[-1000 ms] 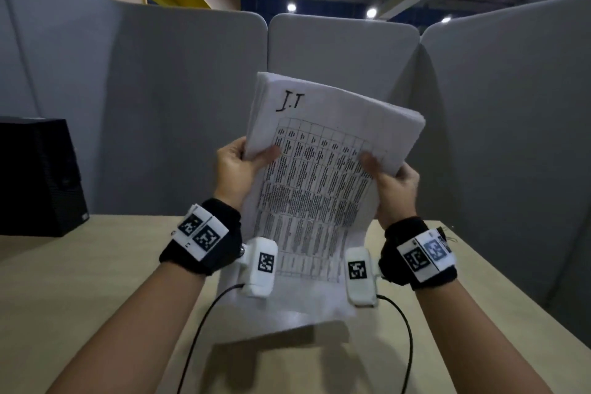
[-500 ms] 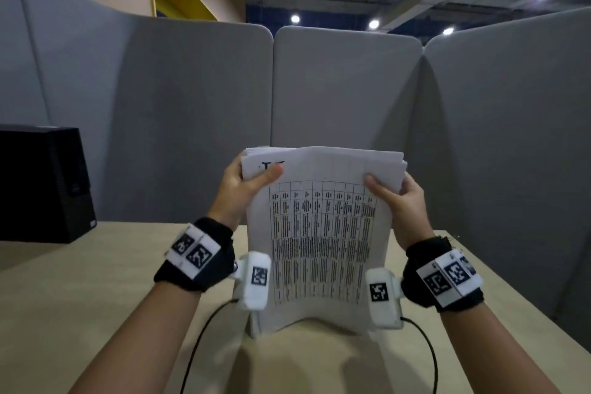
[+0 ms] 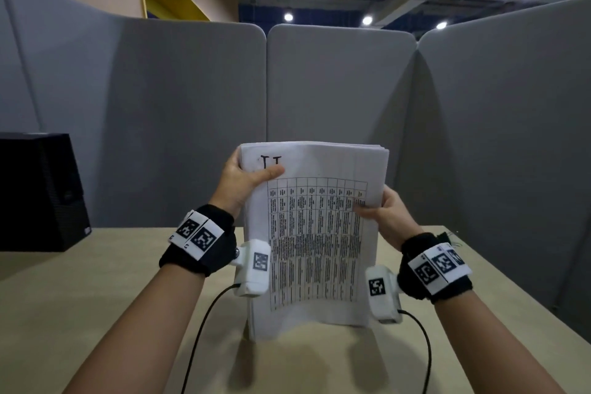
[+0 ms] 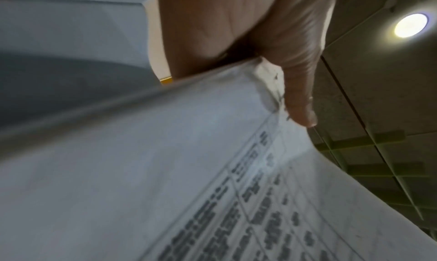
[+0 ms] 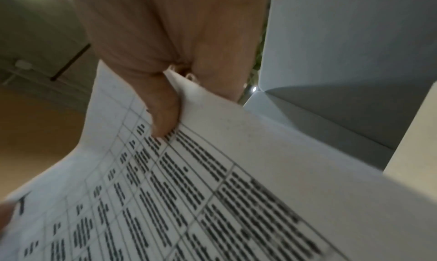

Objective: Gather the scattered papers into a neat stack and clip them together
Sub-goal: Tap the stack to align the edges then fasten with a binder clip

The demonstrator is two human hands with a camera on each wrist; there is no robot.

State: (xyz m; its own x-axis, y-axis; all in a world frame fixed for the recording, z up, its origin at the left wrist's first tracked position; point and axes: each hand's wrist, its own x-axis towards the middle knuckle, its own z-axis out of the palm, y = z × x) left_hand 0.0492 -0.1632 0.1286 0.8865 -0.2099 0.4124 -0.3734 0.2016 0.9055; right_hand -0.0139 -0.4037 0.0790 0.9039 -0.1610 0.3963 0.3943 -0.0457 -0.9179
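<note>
A stack of white papers (image 3: 315, 233) with a printed table and handwritten letters at the top stands upright, its bottom edge resting on the beige table (image 3: 96, 297). My left hand (image 3: 246, 184) grips the stack's upper left edge, thumb on the front sheet. My right hand (image 3: 382, 213) grips the right edge a little lower, thumb over the table print. The left wrist view shows the papers (image 4: 189, 171) under my left hand's thumb (image 4: 300, 100). The right wrist view shows the papers (image 5: 236, 181) pinched by my right hand's thumb (image 5: 163, 112). No clip is in view.
Grey partition panels (image 3: 335, 89) close the desk on three sides. A black box (image 3: 38, 192) stands at the far left of the table. Cables (image 3: 204, 329) run from both wrist cameras toward me.
The stack came down from mid-air and turned upright; its bottom edge now rests on the table. My right hand slid slightly lower along the right edge.
</note>
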